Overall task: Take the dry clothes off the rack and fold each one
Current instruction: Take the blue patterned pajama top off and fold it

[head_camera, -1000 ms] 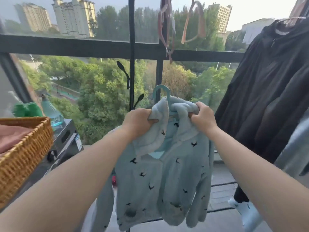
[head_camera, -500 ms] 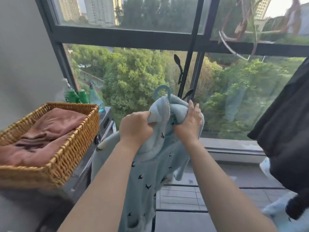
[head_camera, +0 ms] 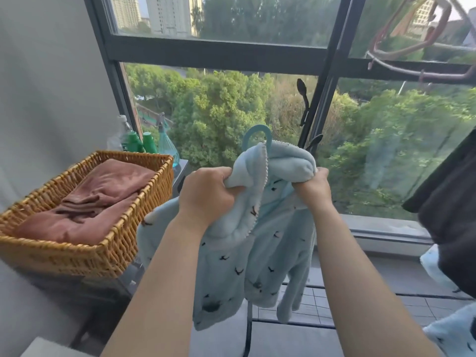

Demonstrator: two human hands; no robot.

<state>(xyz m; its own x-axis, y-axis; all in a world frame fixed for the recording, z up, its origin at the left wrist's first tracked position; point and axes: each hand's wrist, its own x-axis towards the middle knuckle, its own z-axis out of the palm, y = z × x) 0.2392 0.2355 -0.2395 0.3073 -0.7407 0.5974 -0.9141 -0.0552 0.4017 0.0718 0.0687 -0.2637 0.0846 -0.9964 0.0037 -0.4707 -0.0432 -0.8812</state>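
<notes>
A light blue fleece jacket [head_camera: 273, 258] with small black bird prints hangs in front of me, off the rack, still on a teal hanger [head_camera: 255, 134] whose hook pokes out above the collar. My left hand [head_camera: 206, 194] grips the left side of the collar. My right hand [head_camera: 313, 188] grips the right side of the collar and shoulder. A dark garment [head_camera: 448, 220] hangs at the right edge.
A wicker basket [head_camera: 123, 240] at the left holds folded brown cloth [head_camera: 95, 199]. Green bottles [head_camera: 140, 143] and a spray bottle [head_camera: 166, 145] stand behind it by the window. Pink empty hangers [head_camera: 417, 47] hang at the upper right. More blue printed fabric [head_camera: 456, 328] lies low right.
My view has swung left and the jacket came with it, away from the dark clothes and toward the basket. My right hand has shifted to a firm grip on the collar's right side.
</notes>
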